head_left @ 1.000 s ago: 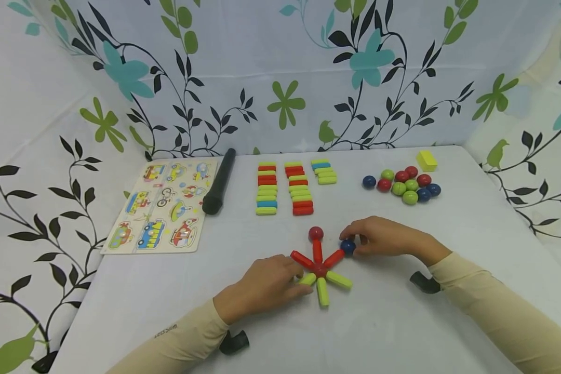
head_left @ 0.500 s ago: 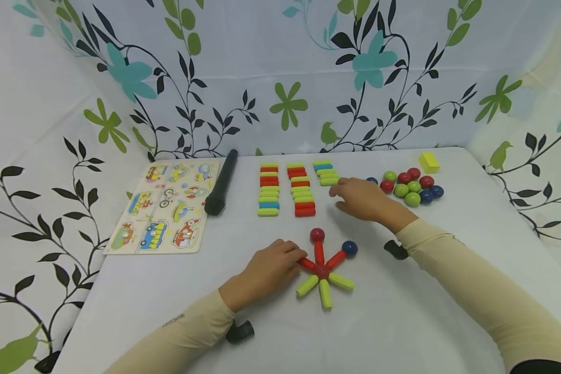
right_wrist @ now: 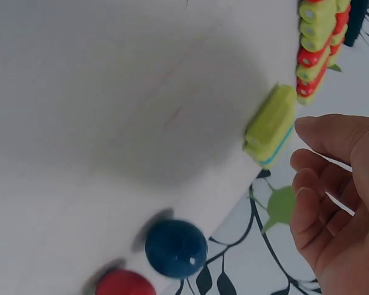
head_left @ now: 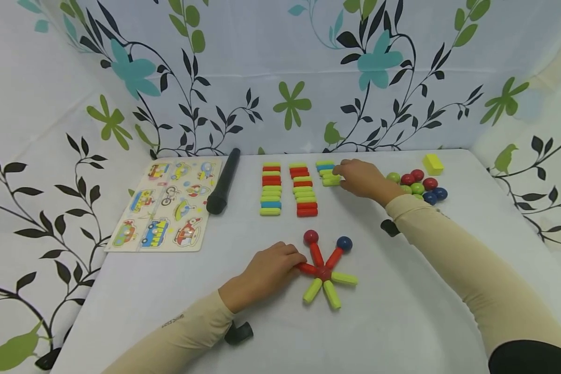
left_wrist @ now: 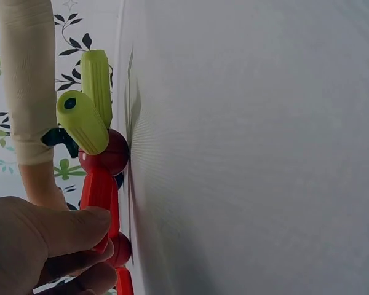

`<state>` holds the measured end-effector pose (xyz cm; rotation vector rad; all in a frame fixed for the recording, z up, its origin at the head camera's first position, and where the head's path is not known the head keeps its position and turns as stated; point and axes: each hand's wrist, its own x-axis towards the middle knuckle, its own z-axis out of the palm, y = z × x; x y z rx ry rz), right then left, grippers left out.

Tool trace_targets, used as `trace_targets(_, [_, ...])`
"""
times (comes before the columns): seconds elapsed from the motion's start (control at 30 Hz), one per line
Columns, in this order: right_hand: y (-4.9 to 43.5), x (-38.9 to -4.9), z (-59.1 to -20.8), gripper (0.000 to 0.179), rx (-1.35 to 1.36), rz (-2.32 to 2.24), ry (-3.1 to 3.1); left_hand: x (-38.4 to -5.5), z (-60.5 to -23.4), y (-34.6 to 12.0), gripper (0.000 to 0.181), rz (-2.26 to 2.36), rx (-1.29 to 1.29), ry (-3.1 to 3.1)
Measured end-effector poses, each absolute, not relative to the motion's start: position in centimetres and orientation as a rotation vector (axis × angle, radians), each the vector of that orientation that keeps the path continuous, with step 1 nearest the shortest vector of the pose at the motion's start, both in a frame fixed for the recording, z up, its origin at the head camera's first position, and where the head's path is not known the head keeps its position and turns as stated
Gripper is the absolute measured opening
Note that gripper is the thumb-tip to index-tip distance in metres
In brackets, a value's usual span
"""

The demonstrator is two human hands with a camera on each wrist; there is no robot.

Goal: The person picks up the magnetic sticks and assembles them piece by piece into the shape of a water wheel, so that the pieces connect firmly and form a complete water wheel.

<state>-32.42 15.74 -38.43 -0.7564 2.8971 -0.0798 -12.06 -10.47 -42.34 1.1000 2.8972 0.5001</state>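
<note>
A star-shaped toy lies mid-table, with a red ball (head_left: 324, 274) as its hub and red and lime-green sticks radiating from it. One upper red arm is tipped by a red ball (head_left: 310, 237), the other by a blue ball (head_left: 344, 243). My left hand (head_left: 270, 270) pinches the left red stick (left_wrist: 97, 189) between thumb and fingers. Farther back, my right hand (head_left: 362, 179) reaches over the table with loosely bent fingers. Its fingertips are right beside a small group of lime and blue sticks (right_wrist: 272, 123); nothing shows in its grasp.
Two rows of coloured sticks (head_left: 271, 189) lie left of the small group. Loose balls (head_left: 417, 188) and a yellow block (head_left: 432, 164) are at the back right. A dark microphone-shaped object (head_left: 223, 182) lies beside a picture puzzle board (head_left: 161, 205) on the left.
My right hand has left the blue ball at the star's upper right arm and moved back to the small stick group. My left hand shifted to the left red stick; the star's arms turned slightly.
</note>
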Motion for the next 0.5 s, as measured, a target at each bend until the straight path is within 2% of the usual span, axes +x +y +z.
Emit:
trace_targets(0.2, [14.4,-33.5,-39.8,0.032,-0.790,-0.013,2.885,-12.1,-42.5,-10.5,0.028,0.513,1.140,2.877])
trace_targets(0.5, [14.3,-32.7,-40.2,0.027,-0.608,-0.112,2.768,-12.1,-42.4,-10.8,0.028,0.504,1.143,2.882])
